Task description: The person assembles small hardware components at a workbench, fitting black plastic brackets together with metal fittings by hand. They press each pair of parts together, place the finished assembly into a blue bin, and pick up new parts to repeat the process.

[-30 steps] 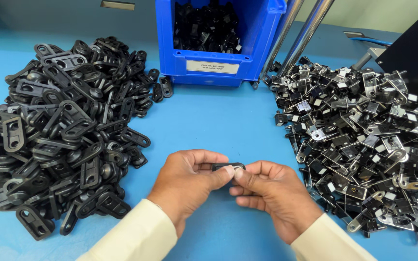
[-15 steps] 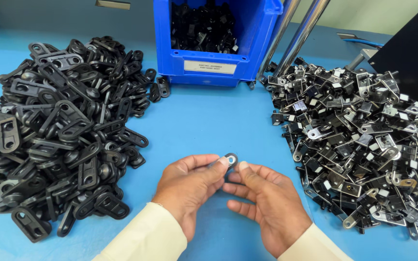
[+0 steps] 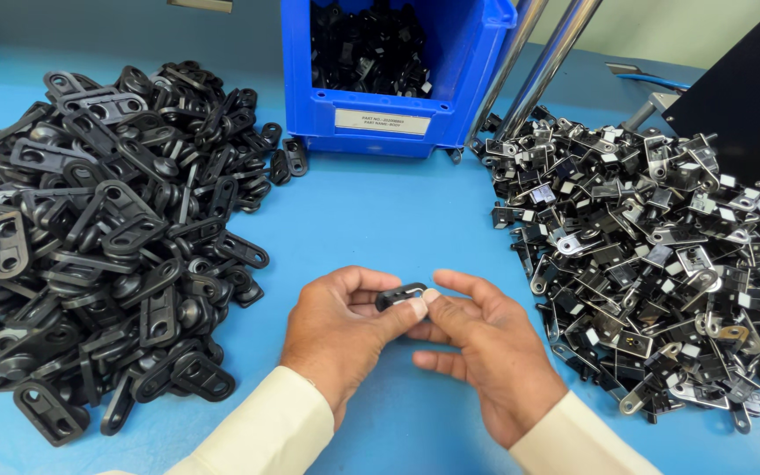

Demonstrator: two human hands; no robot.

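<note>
My left hand (image 3: 345,330) and my right hand (image 3: 481,352) meet low in the middle of the blue table (image 3: 380,220). Between their fingertips they pinch a small black plastic part (image 3: 400,295) with a rounded loop end. Both thumbs press on it from above. A large heap of black plastic parts (image 3: 107,229) lies to the left of my hands. A heap of black and silver metal parts (image 3: 653,255) lies to the right. Cream sleeves cover both wrists.
A blue plastic bin (image 3: 398,75) holding more black parts stands at the back centre. Two metal rods (image 3: 538,62) lean beside it. A black panel (image 3: 745,97) rises at the far right.
The small part has turned in my fingers: its silver ring end showed half a second ago, and now the black loop side faces up. My hands stay in the same spot.
</note>
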